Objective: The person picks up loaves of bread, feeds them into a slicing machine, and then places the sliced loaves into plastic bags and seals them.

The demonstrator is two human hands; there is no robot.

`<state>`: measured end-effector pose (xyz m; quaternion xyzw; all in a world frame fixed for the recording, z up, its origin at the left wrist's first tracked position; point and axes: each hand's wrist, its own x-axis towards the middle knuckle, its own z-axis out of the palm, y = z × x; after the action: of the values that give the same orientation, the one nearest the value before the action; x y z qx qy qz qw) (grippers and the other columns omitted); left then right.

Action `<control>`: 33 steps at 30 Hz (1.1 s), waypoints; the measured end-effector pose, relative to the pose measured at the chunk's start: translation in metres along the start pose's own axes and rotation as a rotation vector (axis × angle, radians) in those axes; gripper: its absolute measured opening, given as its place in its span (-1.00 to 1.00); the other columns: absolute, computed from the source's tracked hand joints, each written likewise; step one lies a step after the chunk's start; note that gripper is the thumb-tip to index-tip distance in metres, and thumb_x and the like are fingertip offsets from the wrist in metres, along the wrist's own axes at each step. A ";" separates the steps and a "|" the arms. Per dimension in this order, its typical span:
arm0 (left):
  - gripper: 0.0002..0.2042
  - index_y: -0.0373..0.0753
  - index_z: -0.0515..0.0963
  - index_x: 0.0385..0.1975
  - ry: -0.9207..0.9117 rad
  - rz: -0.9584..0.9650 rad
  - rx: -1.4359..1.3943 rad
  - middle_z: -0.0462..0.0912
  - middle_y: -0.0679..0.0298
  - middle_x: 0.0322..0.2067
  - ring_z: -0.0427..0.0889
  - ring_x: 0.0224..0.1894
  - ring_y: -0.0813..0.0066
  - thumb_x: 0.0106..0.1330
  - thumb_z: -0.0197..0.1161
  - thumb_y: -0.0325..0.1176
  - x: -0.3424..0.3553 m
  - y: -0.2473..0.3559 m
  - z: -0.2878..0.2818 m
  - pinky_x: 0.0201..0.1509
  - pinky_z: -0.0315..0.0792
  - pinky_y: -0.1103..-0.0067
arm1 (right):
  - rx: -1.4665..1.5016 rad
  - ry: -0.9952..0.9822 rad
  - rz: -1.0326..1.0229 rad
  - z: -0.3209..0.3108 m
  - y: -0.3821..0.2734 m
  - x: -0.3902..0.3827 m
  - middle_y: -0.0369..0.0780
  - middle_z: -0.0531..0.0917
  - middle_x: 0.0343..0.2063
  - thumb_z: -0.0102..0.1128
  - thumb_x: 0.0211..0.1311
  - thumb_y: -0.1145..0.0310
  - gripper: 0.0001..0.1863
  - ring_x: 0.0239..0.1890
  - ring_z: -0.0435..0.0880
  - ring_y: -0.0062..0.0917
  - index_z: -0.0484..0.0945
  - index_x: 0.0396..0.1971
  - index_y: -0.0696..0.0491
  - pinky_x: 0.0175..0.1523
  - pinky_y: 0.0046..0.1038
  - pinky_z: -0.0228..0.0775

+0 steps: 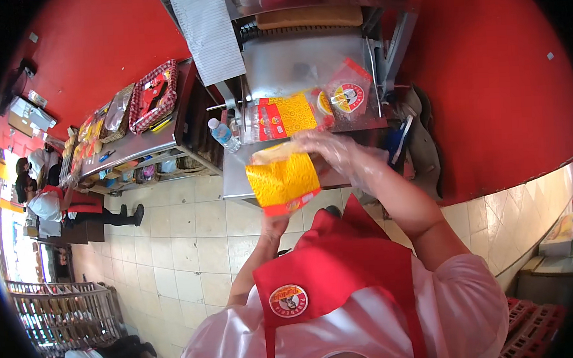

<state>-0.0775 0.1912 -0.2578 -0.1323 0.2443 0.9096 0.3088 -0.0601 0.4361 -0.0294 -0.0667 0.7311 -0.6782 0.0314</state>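
Note:
A yellow bag with a red lower band is held up in front of me at the near edge of the steel table. My left hand grips it from below, its fingers mostly hidden behind the bag. My right hand, in a clear plastic glove, is closed on pale bread at the bag's upper opening. How far the bread sits inside, I cannot tell. Beyond it, flat yellow-and-red bags lie on the steel surface, beside a clear bag with a round red emblem.
A water bottle stands left of the bags. Farther back, a loaf rests in a metal machine, with a paper sheet hanging beside it. A side counter holds a checkered basket. Other people stand at the left.

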 end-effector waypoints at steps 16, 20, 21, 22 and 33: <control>-0.91 -0.33 0.42 -0.53 -0.610 1.083 1.837 0.63 0.17 -0.37 0.63 -0.34 0.37 0.04 0.22 -0.57 -0.117 0.138 0.300 -0.22 0.47 0.57 | 1.440 -0.199 0.293 0.056 0.086 -0.042 -0.12 0.44 0.02 -0.06 0.20 -0.23 -0.28 0.13 0.40 -0.37 0.28 0.11 0.09 0.20 -0.39 0.24; -0.86 -0.29 0.48 -0.50 -0.927 1.469 2.053 0.53 0.23 -0.60 0.58 -0.57 0.26 -0.08 0.19 -0.62 -0.096 0.132 0.364 -0.53 0.44 0.53 | 1.174 -0.009 0.007 0.031 0.140 0.024 -0.13 0.44 0.00 -0.02 0.22 -0.19 -0.29 0.13 0.39 -0.41 0.28 0.12 0.11 0.20 -0.42 0.23; -0.90 -0.16 0.48 -0.49 -0.992 1.652 2.059 0.45 0.30 -0.67 0.49 -0.69 0.34 -0.05 0.16 -0.41 -0.081 0.131 0.374 -0.67 0.36 0.51 | 0.998 0.124 -0.083 0.012 0.142 0.036 -0.13 0.45 0.00 -0.01 0.22 -0.18 -0.30 0.13 0.39 -0.42 0.27 0.12 0.11 0.20 -0.43 0.22; -0.90 -0.16 0.48 -0.49 -1.003 1.657 2.064 0.45 0.30 -0.67 0.49 -0.69 0.34 -0.05 0.16 -0.41 -0.072 0.131 0.381 -0.67 0.36 0.51 | 0.787 0.274 -0.162 -0.008 0.140 0.043 -0.13 0.45 -0.01 -0.01 0.22 -0.17 -0.30 0.13 0.39 -0.43 0.27 0.13 0.12 0.20 -0.44 0.22; -0.85 -0.24 0.52 -0.57 -1.033 0.955 2.374 0.52 0.13 -0.64 0.58 -0.51 0.16 -0.05 0.28 -0.31 -0.026 0.140 0.401 -0.42 0.44 0.35 | -0.583 -0.091 -0.405 -0.062 -0.121 0.031 -0.13 0.58 -0.28 0.30 0.00 0.22 -0.51 -0.22 0.59 -0.39 0.49 -0.04 0.10 -0.06 -0.36 0.40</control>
<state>-0.1814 0.2931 0.1420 0.6530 0.7462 0.1199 -0.0489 -0.0929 0.4842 0.0971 -0.2464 0.8637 -0.4300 -0.0914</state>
